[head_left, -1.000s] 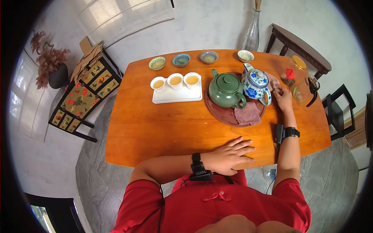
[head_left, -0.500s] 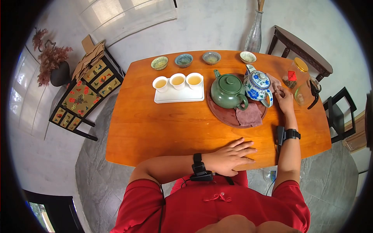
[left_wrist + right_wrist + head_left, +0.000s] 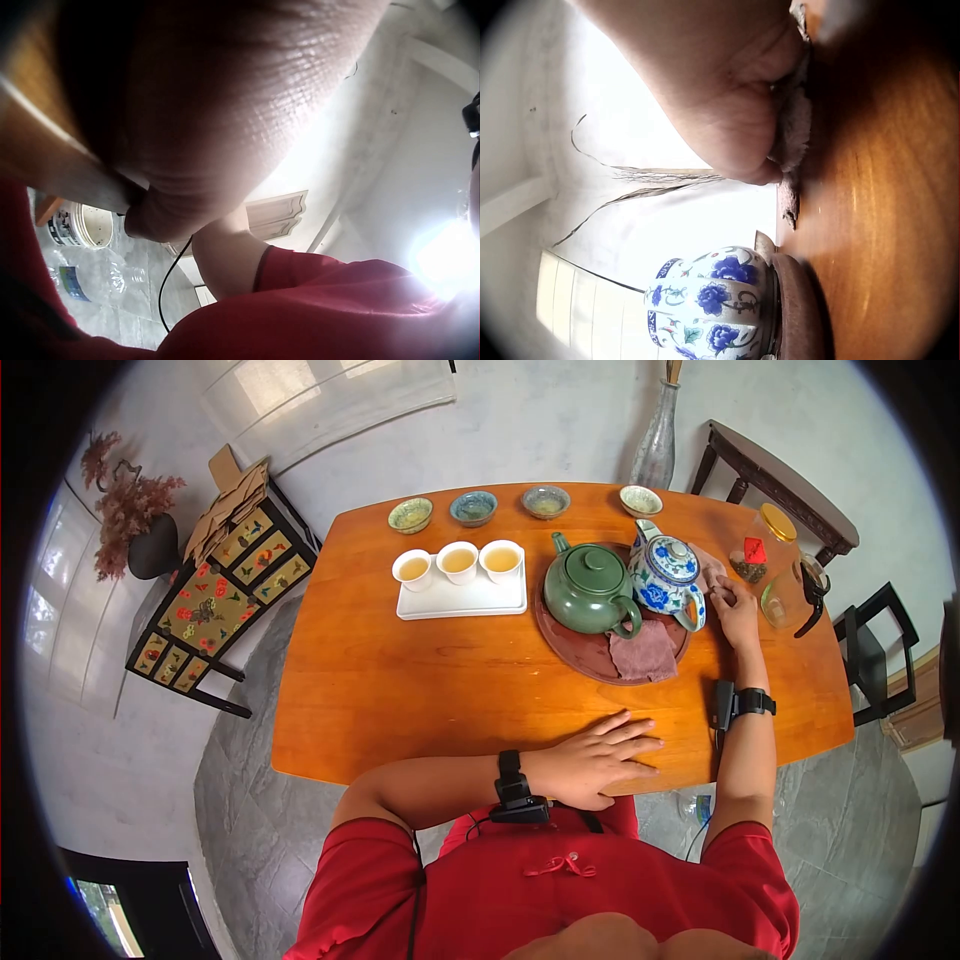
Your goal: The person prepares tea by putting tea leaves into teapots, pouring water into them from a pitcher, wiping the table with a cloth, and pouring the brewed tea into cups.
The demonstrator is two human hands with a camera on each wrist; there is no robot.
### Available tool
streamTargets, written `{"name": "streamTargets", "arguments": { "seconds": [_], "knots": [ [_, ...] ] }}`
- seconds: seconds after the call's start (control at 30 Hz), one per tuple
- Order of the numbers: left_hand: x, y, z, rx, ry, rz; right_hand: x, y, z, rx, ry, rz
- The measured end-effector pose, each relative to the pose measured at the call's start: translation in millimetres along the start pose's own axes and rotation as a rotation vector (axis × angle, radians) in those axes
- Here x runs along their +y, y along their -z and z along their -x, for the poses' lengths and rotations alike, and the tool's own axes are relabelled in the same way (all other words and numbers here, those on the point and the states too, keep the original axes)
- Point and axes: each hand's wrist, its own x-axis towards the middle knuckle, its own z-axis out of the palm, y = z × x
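Head view: the right hand point(image 3: 738, 615) rests on the table point(image 3: 400, 690) just beside the blue-and-white pot point(image 3: 658, 572), its fingers bent and grasping a rag point(image 3: 708, 566). The right wrist view shows the rag bunched under the thumb side, down against the wood. The left hand point(image 3: 588, 765) grips nothing; it lies on the near edge of the table with its fingers spread.

The green pot point(image 3: 588, 595) stands on the round tray point(image 3: 583, 660) next to the blue-and-white pot, and a cloth point(image 3: 643, 652) lies across the tray's near side. To the right of the right hand are a jug point(image 3: 780, 600) and a yellow-lidded jar point(image 3: 752, 558). Left of the pots, three cups point(image 3: 458, 564) of pale yellow liquid stand on a white tray point(image 3: 460, 604). Four bowls point(image 3: 473, 509) are set along the far edge. In the left wrist view, a tub point(image 3: 73, 226) is on the floor.
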Motion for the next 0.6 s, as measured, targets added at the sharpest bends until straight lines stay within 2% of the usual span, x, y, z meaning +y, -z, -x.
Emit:
{"name": "streamTargets", "arguments": {
  "seconds": [0.07,0.4,0.5,0.6],
  "knots": [
    [0,-1,0,0.006,-0.001,0.001,-9,4,1,-0.05,-0.081,-0.031],
    [0,-2,0,0.0,0.003,-0.008,-9,3,2,-0.025,-0.085,-0.015],
    [1,0,0,-0.003,0.001,-0.015,-6,2,1,-0.035,-0.072,-0.003],
    [1,1,0,-0.008,0.001,-0.013,-1,-1,0,0.024,0.029,0.01]
  ]
}}
